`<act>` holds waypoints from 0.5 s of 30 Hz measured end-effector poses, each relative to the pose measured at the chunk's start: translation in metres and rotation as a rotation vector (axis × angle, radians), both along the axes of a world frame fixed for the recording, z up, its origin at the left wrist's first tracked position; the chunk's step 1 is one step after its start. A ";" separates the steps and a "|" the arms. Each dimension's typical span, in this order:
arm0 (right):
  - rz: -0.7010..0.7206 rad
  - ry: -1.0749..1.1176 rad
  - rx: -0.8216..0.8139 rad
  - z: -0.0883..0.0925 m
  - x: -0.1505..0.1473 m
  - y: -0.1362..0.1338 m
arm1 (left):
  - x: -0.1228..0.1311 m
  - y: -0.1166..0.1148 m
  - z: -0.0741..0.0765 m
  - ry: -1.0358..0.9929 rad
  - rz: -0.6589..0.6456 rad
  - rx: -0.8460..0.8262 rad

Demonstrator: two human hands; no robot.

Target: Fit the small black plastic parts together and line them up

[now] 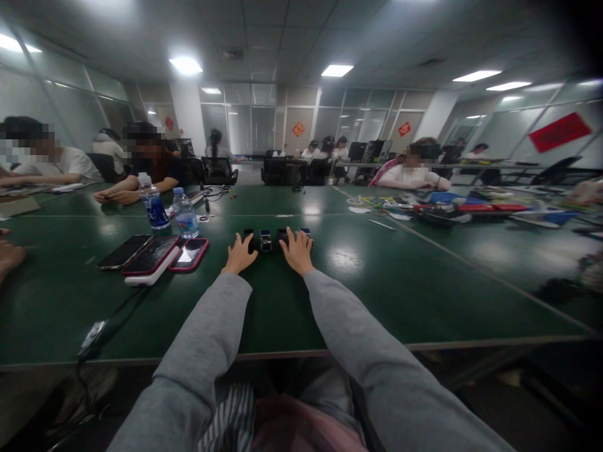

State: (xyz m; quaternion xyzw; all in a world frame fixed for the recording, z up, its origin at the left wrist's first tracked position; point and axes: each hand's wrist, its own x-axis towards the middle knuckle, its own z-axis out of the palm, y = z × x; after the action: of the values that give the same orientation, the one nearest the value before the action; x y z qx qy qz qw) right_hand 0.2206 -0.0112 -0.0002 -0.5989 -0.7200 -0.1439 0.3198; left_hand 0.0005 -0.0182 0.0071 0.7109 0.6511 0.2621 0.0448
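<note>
Both my arms in grey sleeves reach forward over a dark green table (386, 282). My left hand (239, 255) lies flat with fingers stretched out, its fingertips touching a small black block (248, 235). My right hand (298, 250) also lies flat with fingers spread, resting on another small black block (282, 235). Between the hands stands a small dark block with a shiny face (266, 240). A further small block (306, 232) peeks out past my right fingertips.
Left of my hands lie three phones (153, 254) and a white power bank (151, 271). Two water bottles (155, 204) stand behind them. A cable (108, 320) runs off the near edge. Other people sit around the table; clutter (452, 210) covers the far right.
</note>
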 end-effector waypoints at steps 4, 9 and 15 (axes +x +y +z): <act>-0.105 0.220 0.035 0.008 0.023 0.005 | 0.000 -0.004 0.008 -0.029 0.038 0.166; -0.152 0.324 -0.092 0.006 0.048 0.014 | -0.005 -0.006 0.015 -0.055 0.083 0.387; -0.075 0.269 -0.146 -0.004 0.051 0.022 | -0.007 -0.003 0.010 -0.086 0.093 0.382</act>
State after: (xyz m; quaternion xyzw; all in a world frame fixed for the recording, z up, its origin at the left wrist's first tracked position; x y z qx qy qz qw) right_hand 0.2720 0.0104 -0.0042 -0.6608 -0.6563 -0.0212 0.3635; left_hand -0.0065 -0.0209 0.0173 0.6639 0.6191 0.4128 -0.0750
